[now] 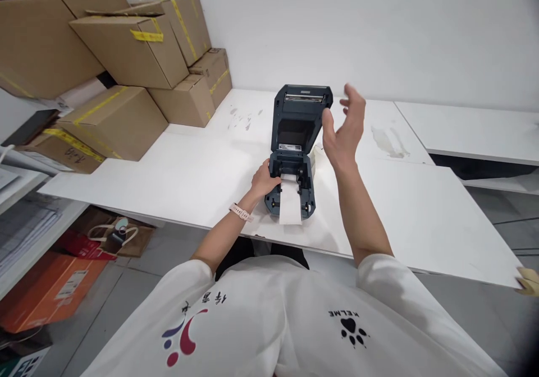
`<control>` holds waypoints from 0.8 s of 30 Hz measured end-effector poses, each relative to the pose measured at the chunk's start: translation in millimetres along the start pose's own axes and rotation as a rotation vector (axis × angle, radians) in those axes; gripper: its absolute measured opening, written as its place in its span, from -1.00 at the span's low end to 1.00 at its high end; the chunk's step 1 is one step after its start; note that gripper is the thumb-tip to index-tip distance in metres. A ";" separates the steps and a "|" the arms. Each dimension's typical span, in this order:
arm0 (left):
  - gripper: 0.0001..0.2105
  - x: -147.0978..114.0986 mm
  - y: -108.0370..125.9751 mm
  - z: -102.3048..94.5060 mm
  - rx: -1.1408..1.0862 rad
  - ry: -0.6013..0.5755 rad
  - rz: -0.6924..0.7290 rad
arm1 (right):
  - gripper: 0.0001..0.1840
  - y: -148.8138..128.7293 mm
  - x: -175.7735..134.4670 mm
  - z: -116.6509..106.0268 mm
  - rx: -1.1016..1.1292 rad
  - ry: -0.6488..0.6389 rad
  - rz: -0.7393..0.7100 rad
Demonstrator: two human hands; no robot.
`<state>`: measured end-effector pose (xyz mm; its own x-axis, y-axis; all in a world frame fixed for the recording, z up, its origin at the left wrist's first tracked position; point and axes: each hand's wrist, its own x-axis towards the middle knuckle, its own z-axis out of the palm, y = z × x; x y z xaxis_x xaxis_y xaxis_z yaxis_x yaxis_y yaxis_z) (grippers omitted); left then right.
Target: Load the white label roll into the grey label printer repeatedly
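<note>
A dark label printer (pixel 274 166) stands on the white table, its lid (pixel 297 105) raised and tilted back. White label paper (pixel 290 204) runs out over the printer's front edge. My left hand (pixel 265 179) grips the left side of the printer's base, thumb over the rim near the paper. Beside the raised lid, my right hand (pixel 346 133) is up in the air with fingers apart and nothing in it. Whether its thumb touches the lid's edge I cannot tell.
Several cardboard boxes (pixel 130 46) with yellow tape are stacked at the back left. The white table (pixel 202 180) meets a white wall (pixel 379 35) behind. Below on the left are a shelf (pixel 25 220), an orange box (pixel 54 287) and a paper bag (pixel 138 239).
</note>
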<state>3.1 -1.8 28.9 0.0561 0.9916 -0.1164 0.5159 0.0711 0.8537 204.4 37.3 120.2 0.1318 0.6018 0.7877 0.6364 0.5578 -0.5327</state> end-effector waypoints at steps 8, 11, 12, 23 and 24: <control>-0.27 7.7 -14.9 5.1 0.023 0.055 0.080 | -0.62 -0.1 -57.5 37.1 -0.490 -1.290 -0.098; -0.28 5.1 -17.5 6.7 0.003 0.075 0.086 | -0.57 0.6 -53.7 55.7 -0.486 -1.469 -0.115; -0.27 4.2 -18.0 6.9 -0.005 0.078 0.082 | -0.55 1.5 -49.2 54.6 -0.434 -1.489 -0.123; -0.26 1.5 -21.6 9.4 -0.091 0.109 0.044 | -0.55 87.5 -68.2 -105.1 0.354 -0.849 0.487; -0.26 0.8 -20.9 9.3 -0.087 0.110 0.045 | -0.54 98.7 -77.3 -103.7 0.350 -0.811 0.550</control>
<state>0.3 -3.5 6.2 -0.0192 0.9995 -0.0246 0.4383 0.0305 0.8983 335.9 -13.4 38.8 -0.2960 0.9546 0.0327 0.3702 0.1462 -0.9174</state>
